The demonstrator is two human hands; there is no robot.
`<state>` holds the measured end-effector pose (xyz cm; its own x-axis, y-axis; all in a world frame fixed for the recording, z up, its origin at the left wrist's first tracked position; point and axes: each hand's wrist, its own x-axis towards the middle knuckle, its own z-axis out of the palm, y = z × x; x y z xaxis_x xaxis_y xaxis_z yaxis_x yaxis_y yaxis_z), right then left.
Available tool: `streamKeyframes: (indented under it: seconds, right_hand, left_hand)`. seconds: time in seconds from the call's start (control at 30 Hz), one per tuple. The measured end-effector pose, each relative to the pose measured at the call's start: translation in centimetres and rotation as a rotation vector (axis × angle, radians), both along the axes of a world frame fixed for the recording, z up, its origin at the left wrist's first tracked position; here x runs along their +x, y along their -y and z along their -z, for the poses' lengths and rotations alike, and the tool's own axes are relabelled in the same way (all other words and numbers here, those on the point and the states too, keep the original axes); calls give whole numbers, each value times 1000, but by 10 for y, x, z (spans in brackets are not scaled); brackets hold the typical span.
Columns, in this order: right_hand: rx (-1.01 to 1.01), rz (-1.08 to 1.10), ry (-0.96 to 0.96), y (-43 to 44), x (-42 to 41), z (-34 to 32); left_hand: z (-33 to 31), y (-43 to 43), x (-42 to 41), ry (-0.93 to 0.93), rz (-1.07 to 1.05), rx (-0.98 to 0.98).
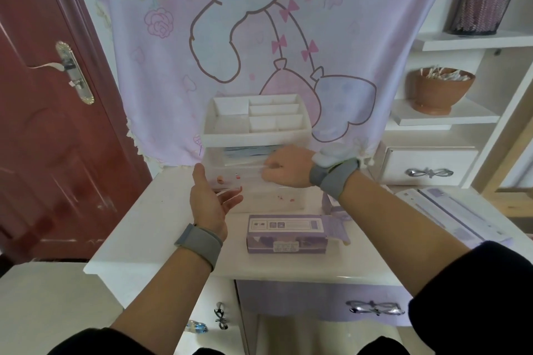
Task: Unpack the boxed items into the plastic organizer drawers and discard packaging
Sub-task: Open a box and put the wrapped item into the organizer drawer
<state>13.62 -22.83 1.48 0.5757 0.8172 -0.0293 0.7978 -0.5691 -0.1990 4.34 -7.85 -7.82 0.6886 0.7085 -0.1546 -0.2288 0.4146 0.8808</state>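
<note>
Right hand curled into a closed grip at the front edge of the clear organizer drawer, fingers pinched on something thin and pale there; cannot tell whether drawer rim or wrapper. Blue-and-white packets just behind that grip, lying inside the drawer. Left hand open, palm up, fingers spread, holding nothing, just left of and below the right grip, touching the drawer's front corner. White plastic organizer above both hands, top tray divided into compartments. Purple box on the white worktop, nearer than the right grip, lying flat, end flap open. Flattened purple packaging well to the right.
</note>
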Motion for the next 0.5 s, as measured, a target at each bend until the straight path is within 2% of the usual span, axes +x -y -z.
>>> streamKeyframes:
  seconds: [0.1,0.23,0.3,0.4,0.5]
  right_hand:
    - [-135,21,41,-10,4,-1]
    - [-203,53,68,-15,13,1]
    - [-172,51,68,-14,17,4]
    - [66,34,54,-2,19,10]
    - [420,12,200,22,24,24]
  left_hand:
    - [-1,-2,-1,-51,-8,40]
    - [-2,-4,1,-88,-17,78]
    - [-1,-5,1,-90,-17,82]
    - [0,-7,3,-91,-12,86]
    - [3,-9,4,-95,-15,106]
